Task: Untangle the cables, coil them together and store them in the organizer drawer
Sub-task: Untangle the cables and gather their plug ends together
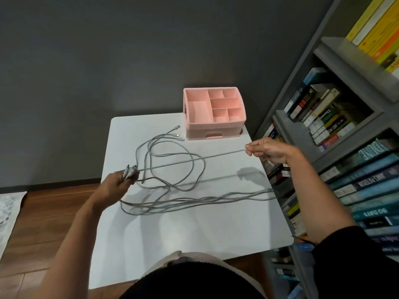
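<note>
Several grey cables (172,167) lie in loose loops on the white table (194,229). My left hand (121,180) grips their plug ends at the table's left edge. My right hand (267,151) pinches the cables over the table's right side, and a taut straight stretch runs between my two hands. A long bundle of cable (205,200) trails across the table to its right edge. Three free connectors (178,133) rest near the pink organizer (213,113), whose front drawer (212,133) looks closed.
The organizer stands at the table's far right corner with open empty compartments on top. A grey bookshelf (345,147) full of books runs close along the table's right side. Wooden floor and a patterned mat (8,214) lie to the left. A dark wall is behind.
</note>
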Action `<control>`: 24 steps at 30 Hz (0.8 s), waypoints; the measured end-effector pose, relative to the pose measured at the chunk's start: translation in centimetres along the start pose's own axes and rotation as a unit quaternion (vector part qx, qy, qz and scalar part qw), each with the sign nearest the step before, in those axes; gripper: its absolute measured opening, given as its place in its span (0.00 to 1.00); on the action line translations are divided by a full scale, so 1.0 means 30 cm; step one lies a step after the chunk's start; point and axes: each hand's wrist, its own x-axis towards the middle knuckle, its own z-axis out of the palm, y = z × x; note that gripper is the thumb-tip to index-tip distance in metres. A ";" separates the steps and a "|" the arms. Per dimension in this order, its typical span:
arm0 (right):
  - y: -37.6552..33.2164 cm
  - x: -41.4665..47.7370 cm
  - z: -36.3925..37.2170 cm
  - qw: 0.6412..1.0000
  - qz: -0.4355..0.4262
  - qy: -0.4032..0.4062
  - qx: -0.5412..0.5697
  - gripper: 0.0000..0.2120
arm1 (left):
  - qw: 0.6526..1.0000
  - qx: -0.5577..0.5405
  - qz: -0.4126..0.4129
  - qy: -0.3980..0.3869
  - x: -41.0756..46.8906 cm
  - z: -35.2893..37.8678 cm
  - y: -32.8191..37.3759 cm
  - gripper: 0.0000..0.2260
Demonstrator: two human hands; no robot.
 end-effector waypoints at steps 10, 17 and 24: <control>0.093 -0.018 0.005 0.993 -0.024 0.096 0.070 0.14 | 0.996 -0.040 -0.054 -0.064 0.015 0.035 0.037 0.13; 0.229 -0.023 0.039 0.959 0.018 0.284 -0.004 0.16 | 0.990 0.017 -0.019 -0.139 0.042 0.073 0.126 0.11; 0.482 0.038 -0.021 0.889 0.109 0.445 0.005 0.17 | 0.968 0.132 0.100 -0.191 0.077 0.217 0.340 0.08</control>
